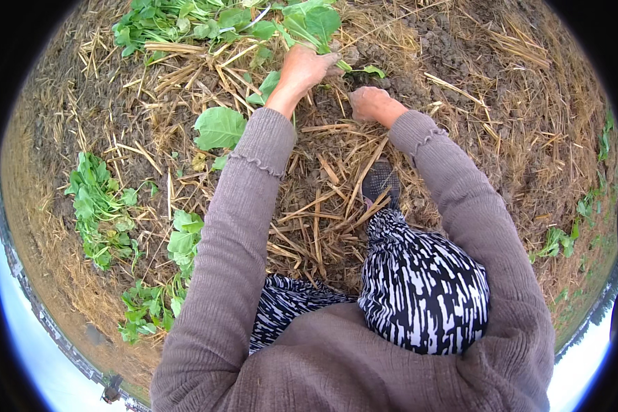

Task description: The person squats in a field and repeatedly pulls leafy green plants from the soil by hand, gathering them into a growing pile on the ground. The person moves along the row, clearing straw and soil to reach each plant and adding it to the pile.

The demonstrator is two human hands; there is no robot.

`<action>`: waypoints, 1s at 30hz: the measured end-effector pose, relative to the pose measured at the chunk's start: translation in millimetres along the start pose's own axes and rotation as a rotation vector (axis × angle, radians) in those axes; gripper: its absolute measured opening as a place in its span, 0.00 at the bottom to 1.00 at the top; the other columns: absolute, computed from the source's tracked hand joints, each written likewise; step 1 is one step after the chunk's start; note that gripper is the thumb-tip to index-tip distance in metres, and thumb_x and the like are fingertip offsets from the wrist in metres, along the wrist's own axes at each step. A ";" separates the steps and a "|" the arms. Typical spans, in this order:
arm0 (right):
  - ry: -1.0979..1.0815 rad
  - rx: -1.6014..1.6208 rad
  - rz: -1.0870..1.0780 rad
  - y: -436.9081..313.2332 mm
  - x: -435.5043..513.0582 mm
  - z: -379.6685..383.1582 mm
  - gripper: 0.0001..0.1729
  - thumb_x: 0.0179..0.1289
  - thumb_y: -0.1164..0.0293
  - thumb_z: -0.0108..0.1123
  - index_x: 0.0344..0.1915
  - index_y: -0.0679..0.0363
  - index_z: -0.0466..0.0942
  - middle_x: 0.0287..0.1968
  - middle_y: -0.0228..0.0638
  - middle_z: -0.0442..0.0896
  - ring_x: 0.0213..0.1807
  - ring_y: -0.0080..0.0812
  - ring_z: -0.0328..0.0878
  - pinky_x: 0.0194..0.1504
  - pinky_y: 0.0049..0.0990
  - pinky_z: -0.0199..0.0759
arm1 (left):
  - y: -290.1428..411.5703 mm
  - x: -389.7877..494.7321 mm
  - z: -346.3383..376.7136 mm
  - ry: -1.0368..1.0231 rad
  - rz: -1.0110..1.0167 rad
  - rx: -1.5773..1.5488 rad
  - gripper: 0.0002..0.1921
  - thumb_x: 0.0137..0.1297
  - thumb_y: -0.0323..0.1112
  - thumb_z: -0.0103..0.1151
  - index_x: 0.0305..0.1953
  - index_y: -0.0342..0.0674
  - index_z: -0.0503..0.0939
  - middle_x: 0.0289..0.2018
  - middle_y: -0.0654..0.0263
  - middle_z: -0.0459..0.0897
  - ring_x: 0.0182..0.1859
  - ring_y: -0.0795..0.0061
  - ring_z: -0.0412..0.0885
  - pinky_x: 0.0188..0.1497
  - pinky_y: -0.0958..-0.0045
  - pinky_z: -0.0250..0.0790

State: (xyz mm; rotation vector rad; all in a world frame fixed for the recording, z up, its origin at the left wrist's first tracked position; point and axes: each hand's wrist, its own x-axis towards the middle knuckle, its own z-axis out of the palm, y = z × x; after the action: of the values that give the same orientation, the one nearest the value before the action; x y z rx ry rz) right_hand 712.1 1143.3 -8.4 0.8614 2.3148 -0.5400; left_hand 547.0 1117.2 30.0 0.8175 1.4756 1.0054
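Near the top centre, my left hand (307,67) is closed around the stems of a leafy green seedling (316,24), its broad leaves pointing up and away and its stem end sticking out to the right. A small green leaf (373,70) lies on dark soil just right of that stem end. My right hand (373,104) is low at the ground, to the right of and nearer than the left, with its fingers curled down; whether it grips anything is hidden. Under my left wrist a single broad leaf (220,127) spreads over the straw.
A large pile of leafy seedlings (159,23) lies at the upper left. Further bunches (93,206) rest on the left, some beside my left sleeve (184,239). Dry straw (314,221) covers much of the soil. My dark shoe (380,183) stands below my right hand. Green plants (559,242) show at far right.
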 end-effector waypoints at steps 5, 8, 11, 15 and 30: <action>0.057 -0.027 0.006 -3.4 -13.7 0.2 0.15 0.52 0.67 0.55 0.39 0.61 0.81 0.40 0.45 0.83 0.44 0.42 0.81 0.44 0.35 0.75 | 4.2 9.5 37.0 -0.107 0.103 0.865 0.18 0.57 0.41 0.60 0.40 0.30 0.78 0.32 0.49 0.82 0.36 0.59 0.82 0.42 0.61 0.75; 0.131 -0.004 0.051 -11.9 -31.7 0.5 0.12 0.52 0.69 0.54 0.35 0.62 0.81 0.38 0.44 0.83 0.41 0.41 0.82 0.40 0.35 0.76 | 1.4 3.7 57.9 -0.119 0.198 1.055 0.16 0.56 0.40 0.60 0.35 0.29 0.79 0.32 0.46 0.81 0.36 0.54 0.82 0.42 0.60 0.75; 0.162 0.052 0.124 -19.3 -53.7 -2.0 0.10 0.52 0.71 0.52 0.30 0.62 0.80 0.34 0.43 0.83 0.39 0.41 0.82 0.38 0.37 0.76 | -2.3 -9.7 47.4 -0.376 0.312 1.051 0.13 0.54 0.35 0.56 0.37 0.30 0.78 0.33 0.45 0.80 0.37 0.51 0.81 0.43 0.60 0.74; 0.093 0.161 0.104 1.5 -77.9 -16.8 0.28 0.50 0.73 0.52 0.56 0.63 0.69 0.50 0.48 0.75 0.49 0.43 0.77 0.48 0.36 0.74 | -4.6 -24.8 -0.5 -0.335 0.138 0.919 0.21 0.59 0.40 0.56 0.52 0.37 0.73 0.41 0.51 0.80 0.42 0.58 0.80 0.47 0.61 0.72; 0.259 0.218 -0.060 79.6 26.3 -47.5 0.37 0.53 0.66 0.60 0.64 0.57 0.59 0.57 0.45 0.70 0.49 0.42 0.76 0.51 0.36 0.71 | -15.1 -6.2 16.1 -0.474 0.256 0.916 0.16 0.53 0.35 0.60 0.41 0.34 0.75 0.35 0.48 0.79 0.38 0.52 0.78 0.40 0.59 0.70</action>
State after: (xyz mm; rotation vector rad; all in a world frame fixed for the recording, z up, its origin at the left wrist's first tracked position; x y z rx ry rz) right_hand 732.2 1237.4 -3.5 1.0174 2.5559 -0.7568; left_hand 564.4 1108.0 18.3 1.7909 1.3978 0.2107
